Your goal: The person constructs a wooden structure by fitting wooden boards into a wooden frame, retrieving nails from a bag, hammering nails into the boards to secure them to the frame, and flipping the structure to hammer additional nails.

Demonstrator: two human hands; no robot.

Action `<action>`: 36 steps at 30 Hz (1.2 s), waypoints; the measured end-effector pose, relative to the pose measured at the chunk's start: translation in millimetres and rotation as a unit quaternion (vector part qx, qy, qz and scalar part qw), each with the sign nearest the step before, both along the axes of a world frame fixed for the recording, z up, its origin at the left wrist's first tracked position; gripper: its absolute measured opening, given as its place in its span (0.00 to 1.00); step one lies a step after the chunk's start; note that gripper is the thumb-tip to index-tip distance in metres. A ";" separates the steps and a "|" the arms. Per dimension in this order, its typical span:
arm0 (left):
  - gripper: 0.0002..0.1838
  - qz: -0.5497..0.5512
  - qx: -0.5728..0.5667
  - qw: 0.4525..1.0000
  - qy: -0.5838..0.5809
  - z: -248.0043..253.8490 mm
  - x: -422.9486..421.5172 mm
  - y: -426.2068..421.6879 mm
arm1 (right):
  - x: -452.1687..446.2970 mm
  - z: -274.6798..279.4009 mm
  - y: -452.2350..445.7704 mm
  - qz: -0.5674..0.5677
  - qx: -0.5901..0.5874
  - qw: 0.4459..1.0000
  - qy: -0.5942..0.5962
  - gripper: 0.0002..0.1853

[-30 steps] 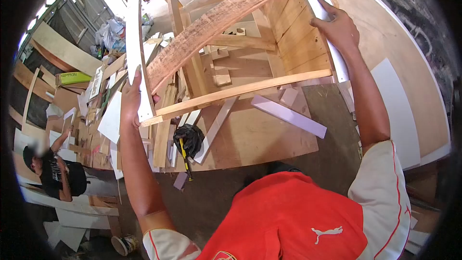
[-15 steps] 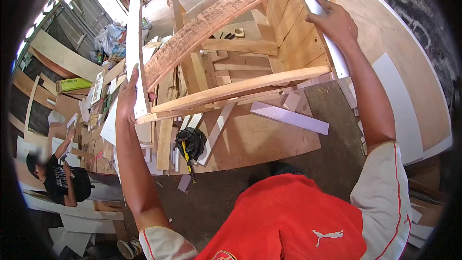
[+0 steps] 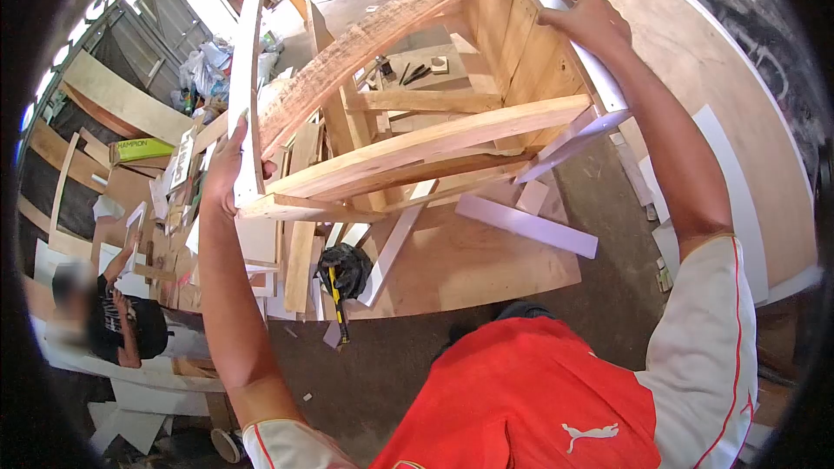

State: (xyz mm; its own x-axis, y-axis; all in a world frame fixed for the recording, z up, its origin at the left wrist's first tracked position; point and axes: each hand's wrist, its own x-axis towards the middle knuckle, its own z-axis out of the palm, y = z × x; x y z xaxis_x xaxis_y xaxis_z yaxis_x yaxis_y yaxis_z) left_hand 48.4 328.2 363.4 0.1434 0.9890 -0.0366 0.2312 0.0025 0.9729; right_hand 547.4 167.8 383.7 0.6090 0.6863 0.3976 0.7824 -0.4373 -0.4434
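Note:
Both my hands grip a large wooden frame [image 3: 434,140] with white side boards, held up and tilted over the workbench. My left hand [image 3: 228,167] is closed around the lower end of the left white board [image 3: 247,87], its thumb on the outer side and a fingertip showing inside. On the opposite side my right hand [image 3: 591,22] is wrapped over the right white board [image 3: 599,78], fingers on its upper face. A rough diagonal plank [image 3: 382,43] crosses the frame, and slatted wood panelling [image 3: 517,39] lines its right side.
Below the frame lies a plywood bench top [image 3: 469,274] with a loose white strip [image 3: 526,226], a black plastic bag [image 3: 347,269] and a yellow-black tape measure [image 3: 337,306]. At left a person [image 3: 130,326] handles a white piece. Large curved plywood sheets [image 3: 695,95] lean at right.
The frame has tipped in my hands, so its near end shows more of its underside and right lower edge. Both hands keep their hold, the right shifting slightly left.

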 end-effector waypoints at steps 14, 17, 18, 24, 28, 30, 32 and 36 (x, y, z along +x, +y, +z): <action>0.27 -0.042 -0.021 0.998 0.040 -7.4 -9.2 41.5 | -18.3 -12.7 -6.1 -0.014 -0.020 1.000 0.017 0.41; 0.28 -0.037 -0.035 0.998 0.043 -11.0 -11.7 49.6 | -16.5 -14.2 -0.6 -0.009 -0.023 0.999 0.023 0.42; 0.28 -0.035 -0.025 0.999 0.030 -13.4 -13.7 53.3 | -19.5 -10.8 -2.6 0.006 -0.032 0.999 0.039 0.42; 0.25 -0.056 -0.031 0.998 -0.021 -11.8 -10.8 46.6 | -11.5 -12.5 21.5 -0.006 -0.043 0.999 0.027 0.42; 0.26 -0.059 -0.040 0.997 -0.017 -17.4 -14.4 53.7 | -7.7 -15.9 31.5 0.002 -0.049 0.999 0.021 0.42; 0.27 -0.053 -0.035 0.998 -0.016 -20.6 -16.4 60.2 | -9.7 -16.3 30.4 0.004 -0.052 0.998 0.026 0.42; 0.28 -0.066 -0.038 0.997 -0.019 -21.5 -18.4 65.7 | -12.6 -14.5 26.4 0.010 -0.054 0.998 0.035 0.42; 0.29 -0.062 -0.043 0.997 -0.001 -22.1 -20.6 75.2 | -17.2 -17.4 25.1 -0.002 -0.064 0.997 0.040 0.42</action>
